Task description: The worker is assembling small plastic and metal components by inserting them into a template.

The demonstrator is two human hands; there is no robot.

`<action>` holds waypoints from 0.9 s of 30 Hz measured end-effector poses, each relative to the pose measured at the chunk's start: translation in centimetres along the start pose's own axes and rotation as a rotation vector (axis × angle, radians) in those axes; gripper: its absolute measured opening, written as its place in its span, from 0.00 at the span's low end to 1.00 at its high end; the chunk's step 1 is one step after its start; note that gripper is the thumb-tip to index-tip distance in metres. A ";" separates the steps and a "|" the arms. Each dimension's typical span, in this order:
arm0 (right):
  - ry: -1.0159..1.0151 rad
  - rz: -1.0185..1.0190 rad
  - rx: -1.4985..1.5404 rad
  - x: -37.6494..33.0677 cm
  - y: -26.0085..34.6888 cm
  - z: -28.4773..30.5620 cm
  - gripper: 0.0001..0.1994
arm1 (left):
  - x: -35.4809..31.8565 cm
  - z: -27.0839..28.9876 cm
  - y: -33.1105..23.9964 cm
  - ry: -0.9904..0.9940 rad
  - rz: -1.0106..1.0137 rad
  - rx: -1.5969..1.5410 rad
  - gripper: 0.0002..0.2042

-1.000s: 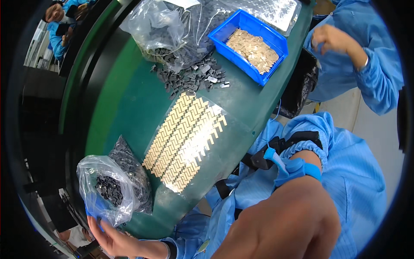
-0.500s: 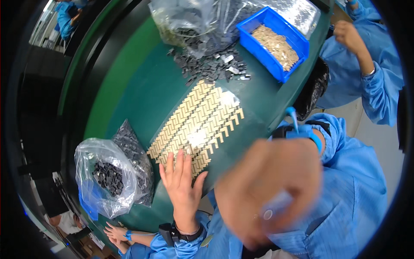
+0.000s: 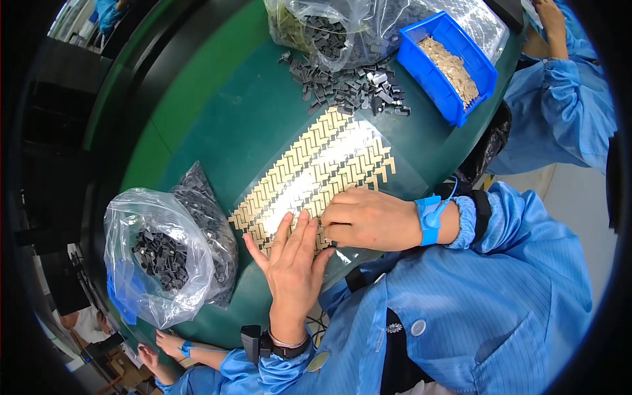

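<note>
A clear sheet carrying rows of small tan, L-shaped stickers [image 3: 283, 174] lies slantwise on the green tabletop, with bright glare across its middle. My left hand [image 3: 289, 270] rests flat on the sheet's near end, fingers stretched out and thumb apart. Beside it, my right hand [image 3: 372, 218] reaches in from the right. Its fingers are bent and closed together at the sheet's near right part, close to the left fingertips. Whatever sits between those right fingertips is hidden.
Small black parts [image 3: 359, 89] lie loose beyond the sheet, before a clear bag [image 3: 382, 33]. A blue bin [image 3: 421, 62] of tan pieces stands far right. Another clear bag [image 3: 191, 296] of black parts is at left. Co-workers' sleeves [image 3: 546, 125] show at right and lower left.
My right hand, raised and blurred close to the camera before, has come down onto the sheet beside my left hand. The left hand stays on the sheet. The whole view has shifted slightly.
</note>
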State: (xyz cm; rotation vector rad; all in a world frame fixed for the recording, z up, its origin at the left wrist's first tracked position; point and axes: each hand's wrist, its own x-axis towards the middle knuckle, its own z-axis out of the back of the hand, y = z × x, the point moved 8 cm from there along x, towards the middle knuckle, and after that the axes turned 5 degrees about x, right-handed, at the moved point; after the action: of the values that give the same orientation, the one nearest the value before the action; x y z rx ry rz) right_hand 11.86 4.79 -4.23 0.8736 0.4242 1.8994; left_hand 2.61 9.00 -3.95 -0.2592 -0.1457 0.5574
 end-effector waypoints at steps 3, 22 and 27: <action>-0.033 0.009 0.009 0.3 0.3 0.1 0.07 | -0.3 0.5 0.0 -0.016 0.010 0.023 0.25; -0.231 0.035 0.024 1.2 2.6 5.3 0.06 | -0.3 1.7 -0.3 -0.031 0.075 -0.116 0.21; -0.278 0.197 -0.015 0.6 4.5 7.7 0.08 | 0.4 2.9 -0.4 -0.094 0.072 -0.231 0.19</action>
State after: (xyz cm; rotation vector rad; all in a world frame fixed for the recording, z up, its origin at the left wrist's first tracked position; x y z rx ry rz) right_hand 14.49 2.63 4.04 1.1864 0.1599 1.9181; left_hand 2.50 9.47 -1.04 -0.4642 -0.2935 0.6252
